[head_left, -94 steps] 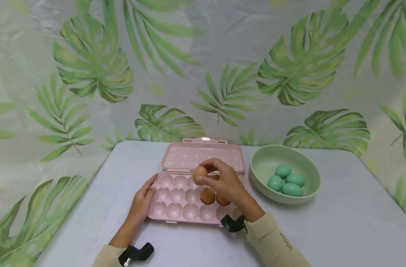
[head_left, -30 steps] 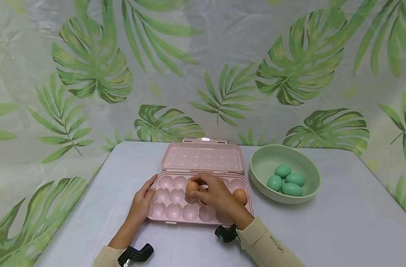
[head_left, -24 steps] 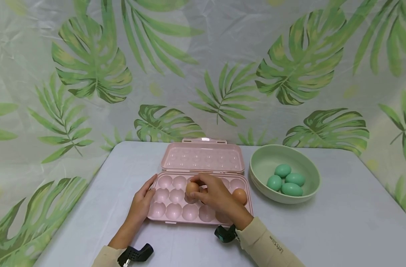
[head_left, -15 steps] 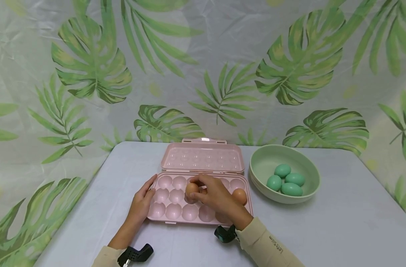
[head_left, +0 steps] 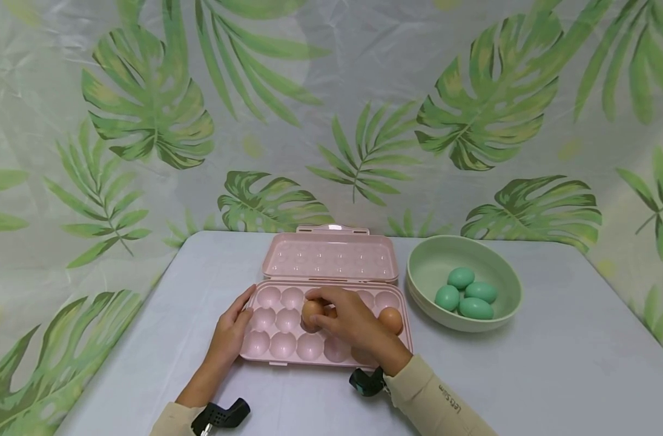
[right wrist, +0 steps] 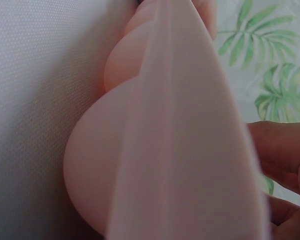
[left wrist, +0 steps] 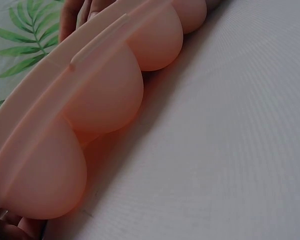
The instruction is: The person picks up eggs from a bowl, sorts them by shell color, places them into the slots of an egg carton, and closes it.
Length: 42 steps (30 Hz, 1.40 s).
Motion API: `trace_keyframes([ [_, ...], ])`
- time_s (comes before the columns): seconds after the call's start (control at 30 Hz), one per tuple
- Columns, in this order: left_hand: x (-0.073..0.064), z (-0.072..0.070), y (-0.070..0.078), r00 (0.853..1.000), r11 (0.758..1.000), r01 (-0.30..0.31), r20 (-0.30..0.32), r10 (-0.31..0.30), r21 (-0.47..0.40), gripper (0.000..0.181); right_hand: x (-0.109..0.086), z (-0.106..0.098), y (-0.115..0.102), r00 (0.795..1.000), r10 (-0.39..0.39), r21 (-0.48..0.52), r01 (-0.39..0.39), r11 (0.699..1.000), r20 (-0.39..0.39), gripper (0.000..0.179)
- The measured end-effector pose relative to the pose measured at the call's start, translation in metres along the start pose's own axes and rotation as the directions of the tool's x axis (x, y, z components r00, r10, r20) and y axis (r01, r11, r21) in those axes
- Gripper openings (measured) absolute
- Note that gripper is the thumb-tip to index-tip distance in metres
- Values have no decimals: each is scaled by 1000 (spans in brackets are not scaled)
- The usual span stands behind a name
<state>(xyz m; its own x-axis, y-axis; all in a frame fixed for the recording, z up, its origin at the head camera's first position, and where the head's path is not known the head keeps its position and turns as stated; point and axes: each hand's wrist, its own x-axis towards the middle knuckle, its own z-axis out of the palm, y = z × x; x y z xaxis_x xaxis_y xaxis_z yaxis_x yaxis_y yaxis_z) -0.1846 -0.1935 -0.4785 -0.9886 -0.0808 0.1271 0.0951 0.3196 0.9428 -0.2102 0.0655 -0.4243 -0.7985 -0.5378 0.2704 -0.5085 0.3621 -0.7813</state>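
Head view: pinching a brown egg (head_left: 312, 313) roughly upright with the nearer right hand (head_left: 349, 316), mid-row at the pink egg tray (head_left: 282, 346), touching its left end with the left hand (head_left: 232, 330), grip unclear.

The left hand (head_left: 232, 330) is gripping nearer the left edge of the bench (head_left: 571, 339), its fingers (head_left: 244, 297) pointing at the far edge. The right hand (head_left: 351, 316) (thumb (head_left: 326, 323) on the nearer side) is pinching, its forearm (head_left: 393, 354) slanting leftward.

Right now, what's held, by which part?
The right hand pinches a brown egg at top and right; the left hand holds a pink tray by its left edge.
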Motion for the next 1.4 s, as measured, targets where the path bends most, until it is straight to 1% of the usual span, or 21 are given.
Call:
trace_keyframes([
  [0.13,0,0,0,1000,1000,0,0,0,0,46,0,0,-1,1000,22,-5,-22,1000,3,34],
  [0.2,0,0,0,1000,1000,0,-1,0,-2,45,0,0,-1,999,35,-26,-35,999,8,34],
  [0.4,-1,0,1,1000,1000,1,4,-1,-9,45,0,0,-1,999,41,-92,-38,995,31,25],
  [0.6,-1,0,1,1000,1000,-3,9,3,-23,45,-1,0,-1,999,39,-85,-36,996,31,23],
  [0.8,-1,0,0,1000,1000,0,6,0,-9,45,-1,-1,-1,999,34,-86,-31,996,25,23],
  [0.9,-1,0,0,1000,1000,5,4,-5,-7,45,0,-3,-1,999,30,-69,-28,997,25,24],
  [1.27,-1,0,0,1000,1000,10,4,-9,-5,46,-2,-9,-7,998,54,-19,-53,998,33,29],
  [1.4,0,0,0,1000,1000,12,-1,-12,0,46,-3,-15,-8,998,67,-54,-67,996,-1,30],
])
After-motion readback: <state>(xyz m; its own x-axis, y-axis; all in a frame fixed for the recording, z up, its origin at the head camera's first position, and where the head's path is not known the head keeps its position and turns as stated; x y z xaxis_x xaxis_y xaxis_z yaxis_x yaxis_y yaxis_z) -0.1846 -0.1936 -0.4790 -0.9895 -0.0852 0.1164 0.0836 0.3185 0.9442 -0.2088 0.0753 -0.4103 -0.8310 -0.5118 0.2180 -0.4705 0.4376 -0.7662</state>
